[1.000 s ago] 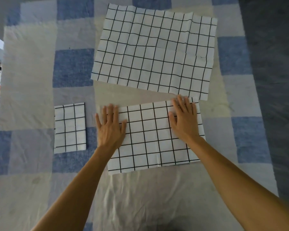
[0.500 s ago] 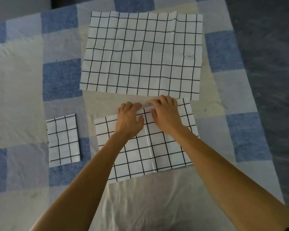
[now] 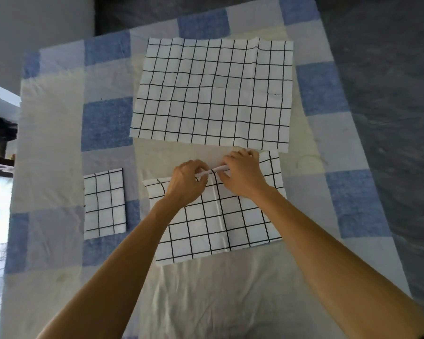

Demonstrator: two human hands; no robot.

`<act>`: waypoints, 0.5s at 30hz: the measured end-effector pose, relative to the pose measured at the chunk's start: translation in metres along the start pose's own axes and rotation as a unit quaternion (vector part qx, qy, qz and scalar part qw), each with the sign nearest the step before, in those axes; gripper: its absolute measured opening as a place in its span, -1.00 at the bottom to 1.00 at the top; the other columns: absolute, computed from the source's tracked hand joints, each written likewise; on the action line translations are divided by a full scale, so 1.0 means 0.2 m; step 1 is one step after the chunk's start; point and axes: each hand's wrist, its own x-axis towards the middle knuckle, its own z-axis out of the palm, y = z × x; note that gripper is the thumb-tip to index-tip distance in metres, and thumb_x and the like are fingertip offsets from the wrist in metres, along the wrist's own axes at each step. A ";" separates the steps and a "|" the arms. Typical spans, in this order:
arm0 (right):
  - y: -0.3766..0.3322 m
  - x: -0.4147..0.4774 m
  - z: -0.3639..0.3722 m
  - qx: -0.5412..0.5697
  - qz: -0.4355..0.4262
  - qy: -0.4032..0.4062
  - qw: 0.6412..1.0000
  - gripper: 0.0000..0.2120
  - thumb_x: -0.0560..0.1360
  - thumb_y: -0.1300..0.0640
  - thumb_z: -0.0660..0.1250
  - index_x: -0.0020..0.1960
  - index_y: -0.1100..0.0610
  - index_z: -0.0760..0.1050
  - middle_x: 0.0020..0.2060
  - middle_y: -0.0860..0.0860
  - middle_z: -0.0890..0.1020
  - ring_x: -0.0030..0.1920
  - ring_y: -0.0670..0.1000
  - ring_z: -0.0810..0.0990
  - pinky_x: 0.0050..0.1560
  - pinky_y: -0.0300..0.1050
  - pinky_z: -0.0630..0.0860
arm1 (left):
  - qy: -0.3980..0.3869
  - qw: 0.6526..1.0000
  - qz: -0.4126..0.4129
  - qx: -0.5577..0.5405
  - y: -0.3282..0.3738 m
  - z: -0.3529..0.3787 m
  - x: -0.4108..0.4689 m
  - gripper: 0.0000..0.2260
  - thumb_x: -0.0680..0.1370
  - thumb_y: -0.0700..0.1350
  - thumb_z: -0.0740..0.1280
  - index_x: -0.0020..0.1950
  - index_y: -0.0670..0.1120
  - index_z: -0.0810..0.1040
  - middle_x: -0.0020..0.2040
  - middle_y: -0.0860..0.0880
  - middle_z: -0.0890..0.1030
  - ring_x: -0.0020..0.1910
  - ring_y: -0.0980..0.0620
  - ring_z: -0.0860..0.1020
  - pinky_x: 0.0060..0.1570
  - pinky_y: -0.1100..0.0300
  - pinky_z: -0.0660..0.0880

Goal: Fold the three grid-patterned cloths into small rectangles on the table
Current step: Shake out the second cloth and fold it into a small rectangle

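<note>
Left hand (image 3: pixel 187 181) and right hand (image 3: pixel 242 176), close together, each pinch the far edge of the half-folded cloth (image 3: pixel 218 223) at its middle. Cloth extends nearward beneath both wrists, long axis left-to-right; neither hand is nearer.

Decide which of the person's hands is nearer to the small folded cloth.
Left. The left hand pinches the half-folded cloth's far edge, to the right of the small folded cloth; the right hand pinches that edge farther right.

Bare forearms, bare left hand (image 3: pixel 185 184) and right hand (image 3: pixel 243 176).
</note>
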 end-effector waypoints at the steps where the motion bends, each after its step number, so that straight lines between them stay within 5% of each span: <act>1: -0.02 -0.01 -0.02 0.018 -0.004 0.002 1.000 -0.82 0.53 -0.06 0.25 0.00 0.01 0.52 -0.03 -0.05 0.58 0.14 0.07 0.44 0.28 0.06 0.16 | -0.007 1.000 -0.002 0.001 0.01 -0.03 -0.02 -0.90 0.50 -0.14 0.34 0.00 -0.06 0.58 -0.16 0.01 0.58 -0.17 0.04 0.51 -0.11 0.15 0.47; 5: -0.11 -0.05 -0.10 0.029 -0.023 0.029 0.999 -0.78 0.55 -0.10 0.23 0.01 0.00 0.55 -0.01 -0.05 0.61 0.18 0.04 0.46 0.41 0.14 0.01 | -0.014 1.000 -0.011 -0.004 0.04 -0.15 -0.15 -0.90 0.54 -0.10 0.30 -0.11 -0.04 0.61 -0.24 0.07 0.58 -0.22 0.09 0.52 -0.20 0.25 0.40; 10: -0.22 -0.13 -0.17 0.047 -0.034 0.179 0.982 -0.74 0.49 0.07 0.34 0.16 0.07 0.52 0.16 0.03 0.53 0.34 0.10 0.34 0.44 0.19 0.06 | 0.001 1.000 0.002 -0.014 0.14 -0.28 -0.27 -0.79 0.56 -0.10 0.29 -0.28 0.07 0.48 -0.36 0.11 0.51 -0.34 0.19 0.45 -0.29 0.30 0.34; 15: -0.32 -0.27 -0.27 0.084 -0.045 0.267 0.959 -0.67 0.50 0.17 0.32 0.26 0.13 0.45 0.34 0.12 0.42 0.45 0.14 0.23 0.45 0.15 0.11 | 0.055 0.997 0.008 -0.058 0.29 -0.39 -0.39 -0.88 0.56 -0.13 0.26 -0.12 -0.04 0.56 -0.26 0.07 0.56 -0.25 0.14 0.48 -0.23 0.35 0.35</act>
